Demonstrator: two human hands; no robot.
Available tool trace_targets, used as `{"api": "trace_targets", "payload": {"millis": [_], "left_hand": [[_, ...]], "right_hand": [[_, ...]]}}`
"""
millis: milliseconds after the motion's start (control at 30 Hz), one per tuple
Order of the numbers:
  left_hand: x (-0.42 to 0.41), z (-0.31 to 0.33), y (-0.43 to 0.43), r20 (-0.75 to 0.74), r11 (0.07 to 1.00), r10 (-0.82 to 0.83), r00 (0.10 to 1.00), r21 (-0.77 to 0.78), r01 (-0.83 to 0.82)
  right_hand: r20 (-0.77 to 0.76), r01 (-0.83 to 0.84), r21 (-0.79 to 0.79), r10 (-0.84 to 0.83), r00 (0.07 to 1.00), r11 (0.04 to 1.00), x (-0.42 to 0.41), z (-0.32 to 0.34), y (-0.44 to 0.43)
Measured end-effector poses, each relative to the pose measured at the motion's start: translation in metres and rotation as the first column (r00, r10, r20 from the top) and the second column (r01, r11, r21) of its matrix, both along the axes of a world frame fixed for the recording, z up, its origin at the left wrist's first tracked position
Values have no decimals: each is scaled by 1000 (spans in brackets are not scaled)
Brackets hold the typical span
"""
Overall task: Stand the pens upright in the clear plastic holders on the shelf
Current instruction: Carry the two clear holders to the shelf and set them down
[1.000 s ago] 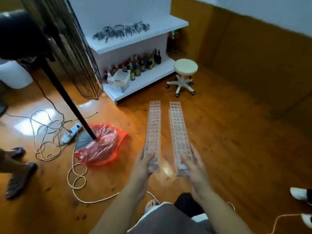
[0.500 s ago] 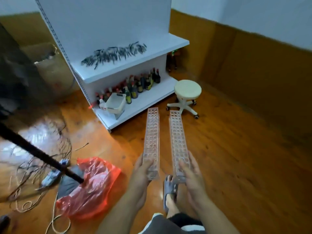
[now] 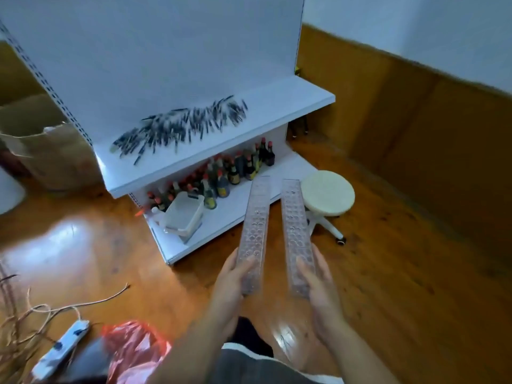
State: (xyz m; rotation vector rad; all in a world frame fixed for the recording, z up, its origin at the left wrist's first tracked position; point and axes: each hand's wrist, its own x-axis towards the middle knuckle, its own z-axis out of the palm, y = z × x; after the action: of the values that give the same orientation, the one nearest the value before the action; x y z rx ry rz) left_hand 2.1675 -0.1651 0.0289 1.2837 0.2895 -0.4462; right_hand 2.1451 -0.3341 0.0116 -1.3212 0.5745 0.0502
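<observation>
I carry two long clear plastic holders with rows of round holes, one in each hand, both pointing away from me. My left hand (image 3: 231, 284) grips the near end of the left holder (image 3: 255, 225). The near end of the right holder (image 3: 295, 228) is gripped by my right hand (image 3: 318, 289). Ahead stands a white shelf (image 3: 249, 134) with a loose pile of dark pens (image 3: 177, 128) lying flat on its upper board. Both holders are above the wooden floor, short of the shelf.
The lower shelf board holds several dark bottles (image 3: 230, 173) and a white plastic bin (image 3: 184, 214). A cream round stool (image 3: 327, 198) stands right of the shelf. A power strip (image 3: 63, 345), cables and a red plastic bag (image 3: 133, 347) lie at lower left; a cardboard box (image 3: 47, 151) sits left.
I have walked closer to the shelf, which now looms larger ahead. The fan stand has left the view. Both hands keep the same hold on the holders.
</observation>
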Motion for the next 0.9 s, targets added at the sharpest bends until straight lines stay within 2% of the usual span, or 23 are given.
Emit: {"api": "trace_targets", "payload": {"millis": [367,600,733,900], "left_hand": [[288,-10,-16,-62,986,-100,993,-143,90],[434,-7,-30,-28,997,-73,997,-30,73],[493,-10,-47,-74,999,-17,997,-42,13],[574,-20,-80,-100,1000,8,995,21,-5]], "right_hand": [[25,110,-7,-109,994,994,279,-2,-10],[22,179,-14,-178,984,984,400,12,-22],[15,174,-24,-174,985,984,461,6,-42],[29,142,41,-144,989,989,553,-6,-76]]}}
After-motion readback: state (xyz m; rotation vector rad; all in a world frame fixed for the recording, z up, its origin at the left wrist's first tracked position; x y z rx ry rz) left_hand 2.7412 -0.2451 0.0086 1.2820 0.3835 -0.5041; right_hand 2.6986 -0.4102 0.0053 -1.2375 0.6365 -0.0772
